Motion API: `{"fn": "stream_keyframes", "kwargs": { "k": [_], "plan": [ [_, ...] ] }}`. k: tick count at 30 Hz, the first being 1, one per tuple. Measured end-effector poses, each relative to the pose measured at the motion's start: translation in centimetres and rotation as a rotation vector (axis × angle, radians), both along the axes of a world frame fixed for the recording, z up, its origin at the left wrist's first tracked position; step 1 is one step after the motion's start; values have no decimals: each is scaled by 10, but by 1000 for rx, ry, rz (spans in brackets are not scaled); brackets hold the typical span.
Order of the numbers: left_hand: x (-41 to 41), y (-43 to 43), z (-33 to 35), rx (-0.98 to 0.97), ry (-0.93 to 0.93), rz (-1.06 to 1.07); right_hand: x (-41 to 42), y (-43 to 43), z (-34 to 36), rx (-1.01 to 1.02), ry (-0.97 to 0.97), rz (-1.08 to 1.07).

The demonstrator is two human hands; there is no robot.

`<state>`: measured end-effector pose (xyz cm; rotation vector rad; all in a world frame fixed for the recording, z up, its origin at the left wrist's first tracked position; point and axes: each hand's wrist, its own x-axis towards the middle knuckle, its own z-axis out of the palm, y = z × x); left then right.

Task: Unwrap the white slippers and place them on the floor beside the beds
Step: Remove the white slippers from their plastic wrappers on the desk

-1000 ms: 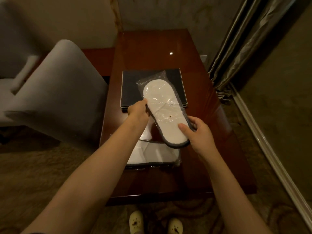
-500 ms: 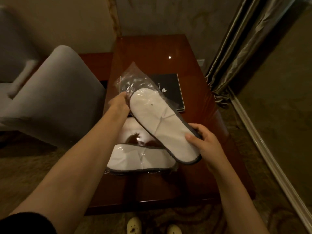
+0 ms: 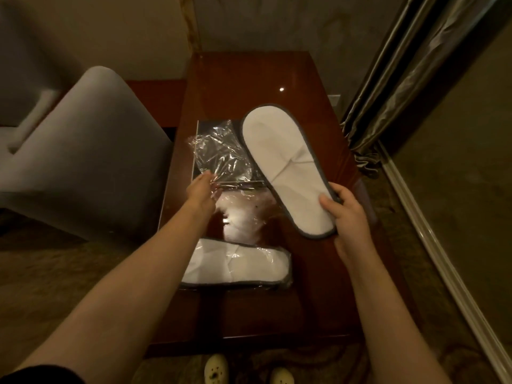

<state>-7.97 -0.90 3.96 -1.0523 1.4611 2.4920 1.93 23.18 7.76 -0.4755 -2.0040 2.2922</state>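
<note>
A white slipper (image 3: 285, 164) with a grey edge is bare of its wrap and held above the table, my right hand (image 3: 347, 214) gripping its near end. To its left my left hand (image 3: 201, 188) pinches the empty clear plastic wrapper (image 3: 219, 153), crumpled and lifted off the table. A second white slipper (image 3: 235, 264), still inside clear plastic, lies flat across the near part of the dark red wooden table (image 3: 249, 79).
A dark flat folder (image 3: 202, 128) lies on the table under the wrapper. A grey upholstered chair (image 3: 83, 151) stands close on the left. Curtains (image 3: 401, 79) hang at the right above a carpeted floor. Two feet in pale shoes (image 3: 216, 370) show below the table's near edge.
The slipper has come fully out of its plastic: my right hand carried it to the right, while my left hand pulled the emptied wrapper away to the left.
</note>
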Motion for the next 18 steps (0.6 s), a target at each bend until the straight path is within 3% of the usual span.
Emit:
{"fn": "stream_keyframes", "kwargs": {
  "k": [5, 11, 18],
  "plan": [
    [6, 27, -16, 172, -7, -92, -41, -16, -25, 28, -59, -7],
    [14, 45, -30, 250, 4, -213, -74, -25, -66, 206, -194, 0],
    [26, 25, -49, -250, -30, -448, -79, -24, -96, 784, -270, 42]
  ]
}}
